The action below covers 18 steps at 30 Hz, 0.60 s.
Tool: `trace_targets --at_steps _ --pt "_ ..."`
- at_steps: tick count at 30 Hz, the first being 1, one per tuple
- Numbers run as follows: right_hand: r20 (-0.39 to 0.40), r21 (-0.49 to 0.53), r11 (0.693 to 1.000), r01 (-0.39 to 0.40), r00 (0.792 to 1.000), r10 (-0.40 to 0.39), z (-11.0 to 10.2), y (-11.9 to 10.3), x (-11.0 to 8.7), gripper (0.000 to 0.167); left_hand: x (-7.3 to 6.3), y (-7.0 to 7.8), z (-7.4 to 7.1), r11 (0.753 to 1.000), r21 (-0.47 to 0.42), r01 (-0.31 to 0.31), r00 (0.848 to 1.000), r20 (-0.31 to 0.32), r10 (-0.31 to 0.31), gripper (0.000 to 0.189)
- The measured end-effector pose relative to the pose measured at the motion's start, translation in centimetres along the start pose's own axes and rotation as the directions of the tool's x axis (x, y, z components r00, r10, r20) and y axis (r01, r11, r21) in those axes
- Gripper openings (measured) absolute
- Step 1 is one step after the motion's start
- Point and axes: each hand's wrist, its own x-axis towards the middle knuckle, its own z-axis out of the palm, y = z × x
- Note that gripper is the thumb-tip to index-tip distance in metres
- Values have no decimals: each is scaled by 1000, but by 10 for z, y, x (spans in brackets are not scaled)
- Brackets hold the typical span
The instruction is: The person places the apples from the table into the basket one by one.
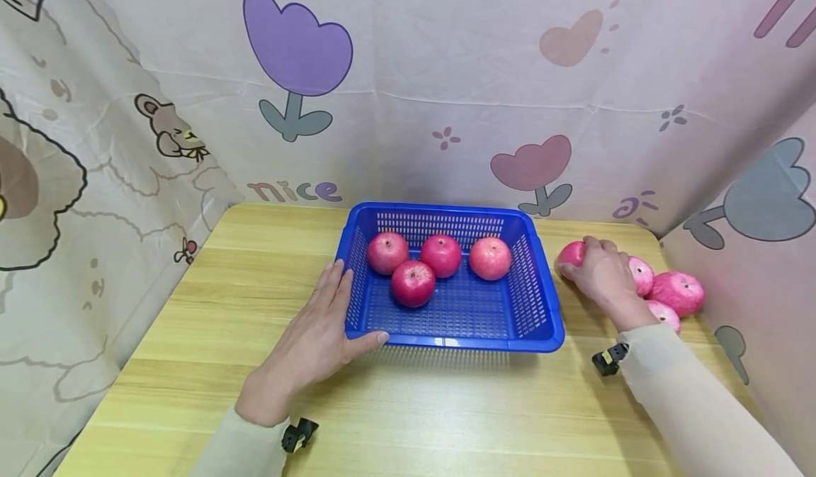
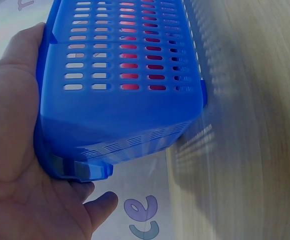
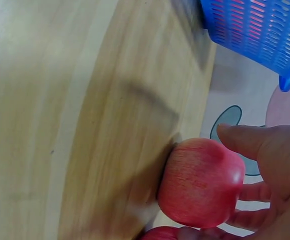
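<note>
A blue plastic basket [image 1: 446, 341] with slotted walls stands on the wooden table, and several red apples [image 1: 440, 256] lie inside it. My left hand [image 1: 315, 328] rests on the basket's left front corner, fingers extended along the side rim and thumb on the front rim. In the left wrist view, the palm lies against the rim of the basket [image 2: 120, 112]. To the right of the basket, my right hand [image 1: 602, 275] curls its fingers and thumb around an apple [image 3: 202, 182]. That apple sits low over the table in the right wrist view.
Beside the right hand, three more apples [image 1: 677, 293] lie close together near the table's right edge. A patterned curtain [image 1: 414, 130] hangs behind the table [image 1: 255, 278] and along both sides. Small black devices [image 1: 298, 435] are strapped at both wrists.
</note>
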Motion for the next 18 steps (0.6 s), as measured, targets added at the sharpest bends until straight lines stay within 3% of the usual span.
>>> trace_targets --at_steps 10,18 --pt "-42 13 1000 16 999 -15 6 1 -1 80 0 1 0 1000 -5 5 1000 2 -5 129" --pt "-61 13 997 77 995 -76 6 -2 -7 80 0 1 0 1000 -2 3 1000 -4 -3 129"
